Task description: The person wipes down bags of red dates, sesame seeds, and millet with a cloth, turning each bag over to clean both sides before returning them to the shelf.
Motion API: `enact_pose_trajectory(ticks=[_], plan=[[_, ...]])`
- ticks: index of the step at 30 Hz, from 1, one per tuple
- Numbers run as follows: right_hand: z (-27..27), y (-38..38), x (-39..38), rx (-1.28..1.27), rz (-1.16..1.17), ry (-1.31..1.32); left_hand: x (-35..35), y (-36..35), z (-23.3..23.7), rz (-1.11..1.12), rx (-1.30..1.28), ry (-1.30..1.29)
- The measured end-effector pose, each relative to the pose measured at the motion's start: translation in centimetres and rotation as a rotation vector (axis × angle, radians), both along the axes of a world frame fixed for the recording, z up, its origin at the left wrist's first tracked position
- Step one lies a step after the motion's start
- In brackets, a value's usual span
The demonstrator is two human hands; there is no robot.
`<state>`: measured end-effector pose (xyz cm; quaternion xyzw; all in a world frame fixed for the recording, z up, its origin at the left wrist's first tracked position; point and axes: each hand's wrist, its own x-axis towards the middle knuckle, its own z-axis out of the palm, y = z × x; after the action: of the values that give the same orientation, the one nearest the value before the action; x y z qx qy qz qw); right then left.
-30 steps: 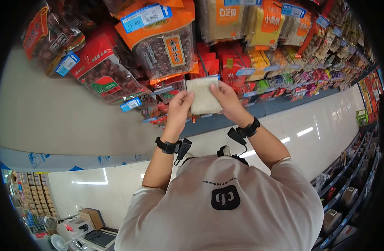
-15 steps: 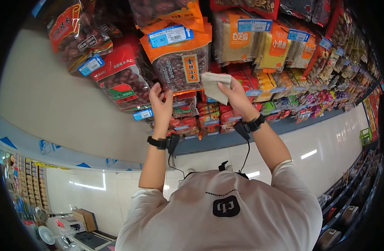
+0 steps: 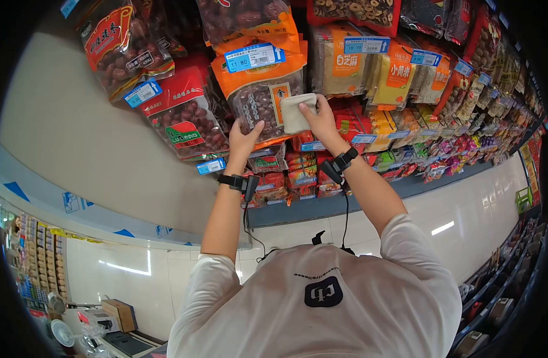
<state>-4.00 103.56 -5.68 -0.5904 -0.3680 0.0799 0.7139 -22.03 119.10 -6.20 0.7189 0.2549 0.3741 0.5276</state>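
Note:
An orange-topped bag of dried red dates (image 3: 262, 102) hangs on the display behind a blue price tag (image 3: 254, 58). My left hand (image 3: 244, 140) grips the lower left edge of this bag, its thumb across the front and the fingers partly hidden at the side. In my right hand (image 3: 323, 122) is a folded off-white cloth (image 3: 298, 114), pinched under the thumb. The cloth lies against the bag's lower right front and covers part of its label. To the left of my left hand hangs a red bag of dates (image 3: 193, 122).
More bags of dates (image 3: 128, 51) hang at upper left. Bags of grain (image 3: 339, 62) and many small packets (image 3: 453, 146) line the shelves to the right. A beige panel (image 3: 95, 143) stands at left. Shiny floor tiles (image 3: 405, 221) lie below.
My left hand has closed from beside the bag onto its lower left edge. My right hand has moved left, bringing the cloth onto the bag's front.

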Motion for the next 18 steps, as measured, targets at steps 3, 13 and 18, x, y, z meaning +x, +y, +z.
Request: enact_pose_trajectory(ticks=[3, 13, 18], plan=[[0.7, -0.9, -0.4, 0.029, -0.002, 0.024, -0.7, 0.2, 0.2, -0.219, -0.109, -0.013], [4.6, -4.1, -2.7, 0.093, 0.266, 0.314, -2.6, -4.7, 3.4, -0.401, -0.307, -0.313], [5.8, -6.5, -4.6, 0.081, 0.285, 0.314, -4.7, -6.4, 4.1, -0.387, -0.318, -0.283]])
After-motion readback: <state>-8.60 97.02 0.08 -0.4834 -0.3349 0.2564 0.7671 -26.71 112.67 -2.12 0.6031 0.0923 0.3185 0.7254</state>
